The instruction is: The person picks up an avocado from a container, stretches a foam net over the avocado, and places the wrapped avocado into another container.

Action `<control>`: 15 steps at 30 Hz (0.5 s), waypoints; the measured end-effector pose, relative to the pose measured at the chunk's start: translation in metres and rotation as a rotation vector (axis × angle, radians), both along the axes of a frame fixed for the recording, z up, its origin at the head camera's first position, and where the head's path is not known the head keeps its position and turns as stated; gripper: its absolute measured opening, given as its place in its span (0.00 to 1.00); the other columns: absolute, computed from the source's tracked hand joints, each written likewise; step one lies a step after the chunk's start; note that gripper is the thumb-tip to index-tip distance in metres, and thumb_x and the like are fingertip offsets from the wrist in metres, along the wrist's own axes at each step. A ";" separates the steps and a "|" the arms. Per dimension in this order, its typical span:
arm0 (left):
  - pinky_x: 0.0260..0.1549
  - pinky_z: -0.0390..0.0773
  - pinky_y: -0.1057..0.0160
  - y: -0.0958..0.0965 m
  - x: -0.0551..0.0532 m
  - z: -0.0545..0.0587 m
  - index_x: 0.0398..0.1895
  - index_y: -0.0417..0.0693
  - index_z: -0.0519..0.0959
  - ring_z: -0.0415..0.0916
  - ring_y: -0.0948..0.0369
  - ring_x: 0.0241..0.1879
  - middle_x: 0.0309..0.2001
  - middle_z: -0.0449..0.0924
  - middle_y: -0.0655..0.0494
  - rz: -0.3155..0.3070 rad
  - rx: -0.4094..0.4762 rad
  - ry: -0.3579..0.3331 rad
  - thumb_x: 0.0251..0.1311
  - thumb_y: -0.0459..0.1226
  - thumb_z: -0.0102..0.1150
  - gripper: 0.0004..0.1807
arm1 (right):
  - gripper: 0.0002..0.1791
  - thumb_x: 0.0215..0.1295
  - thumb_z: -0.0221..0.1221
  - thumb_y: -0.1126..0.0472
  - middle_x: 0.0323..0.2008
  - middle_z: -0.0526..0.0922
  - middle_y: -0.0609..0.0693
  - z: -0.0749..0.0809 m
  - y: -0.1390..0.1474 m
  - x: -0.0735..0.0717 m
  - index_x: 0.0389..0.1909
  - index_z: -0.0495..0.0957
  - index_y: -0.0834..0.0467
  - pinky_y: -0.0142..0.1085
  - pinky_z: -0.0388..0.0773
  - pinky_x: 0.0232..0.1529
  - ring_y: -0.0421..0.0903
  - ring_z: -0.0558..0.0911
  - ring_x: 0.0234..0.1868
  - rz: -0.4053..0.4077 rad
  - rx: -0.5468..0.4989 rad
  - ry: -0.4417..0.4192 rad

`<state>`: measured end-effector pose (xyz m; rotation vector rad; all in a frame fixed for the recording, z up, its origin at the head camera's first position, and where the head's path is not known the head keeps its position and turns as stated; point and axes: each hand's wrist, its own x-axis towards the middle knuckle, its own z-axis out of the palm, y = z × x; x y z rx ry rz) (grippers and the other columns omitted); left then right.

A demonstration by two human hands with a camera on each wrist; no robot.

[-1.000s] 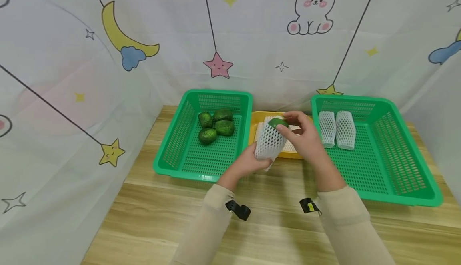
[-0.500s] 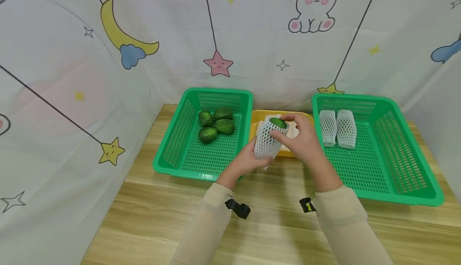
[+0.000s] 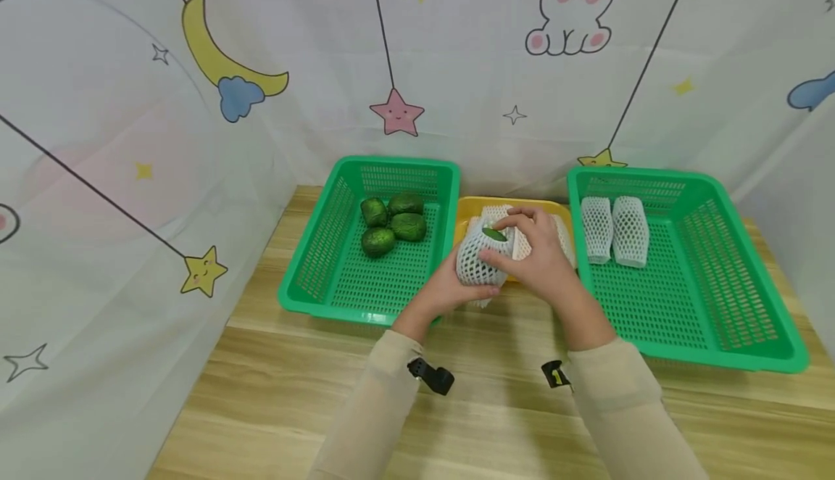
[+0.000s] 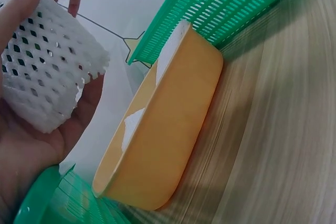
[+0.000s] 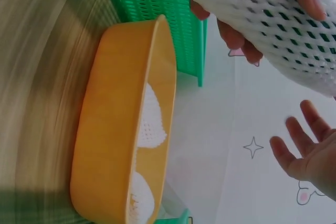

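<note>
A dark green avocado (image 3: 494, 234) sits inside a white foam net (image 3: 479, 268), with just a small patch of its skin bare at the top opening. My left hand (image 3: 446, 289) grips the netted avocado from below and the left side, palm under it in the left wrist view. At the upper rim of the net, the thumb and forefinger of my right hand (image 3: 544, 257) hold the mesh on either side of the opening. Its other fingers extend loosely away in the right wrist view. Both hands are over the near edge of a yellow bin (image 4: 163, 140), which holds more white foam nets (image 5: 151, 121).
The left green basket (image 3: 346, 313) contains several bare avocados (image 3: 378, 241). Two netted pieces (image 3: 630, 232) lie side by side in the right green basket (image 3: 704, 357). A patterned curtain (image 3: 457, 52) hangs behind the wooden table (image 3: 483, 407).
The net now covers more of the avocado's top, and looks shorter and rounder. My right thumb has slid down and left along the mesh. My left hand keeps its grip.
</note>
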<state>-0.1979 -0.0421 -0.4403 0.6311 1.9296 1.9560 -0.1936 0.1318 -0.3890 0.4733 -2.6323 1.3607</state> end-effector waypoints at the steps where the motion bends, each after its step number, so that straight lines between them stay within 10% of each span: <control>1: 0.46 0.75 0.60 0.000 0.001 0.003 0.67 0.47 0.55 0.72 0.58 0.47 0.54 0.68 0.48 0.000 0.018 0.002 0.49 0.27 0.66 0.43 | 0.21 0.52 0.68 0.51 0.54 0.65 0.56 0.000 -0.001 0.000 0.44 0.75 0.57 0.56 0.58 0.57 0.55 0.61 0.58 -0.003 -0.013 -0.011; 10: 0.46 0.75 0.61 -0.003 0.006 0.011 0.68 0.45 0.49 0.70 0.57 0.49 0.57 0.64 0.44 0.040 -0.004 -0.056 0.53 0.31 0.64 0.44 | 0.20 0.57 0.64 0.47 0.43 0.72 0.54 -0.006 -0.006 0.004 0.37 0.74 0.60 0.50 0.71 0.45 0.51 0.71 0.45 -0.094 -0.011 0.022; 15: 0.46 0.74 0.60 -0.001 -0.001 -0.007 0.67 0.50 0.49 0.69 0.55 0.50 0.58 0.63 0.46 0.068 -0.044 -0.063 0.51 0.37 0.67 0.45 | 0.15 0.59 0.63 0.51 0.38 0.77 0.53 -0.008 -0.008 0.003 0.34 0.77 0.61 0.46 0.73 0.41 0.48 0.73 0.40 -0.104 -0.059 0.083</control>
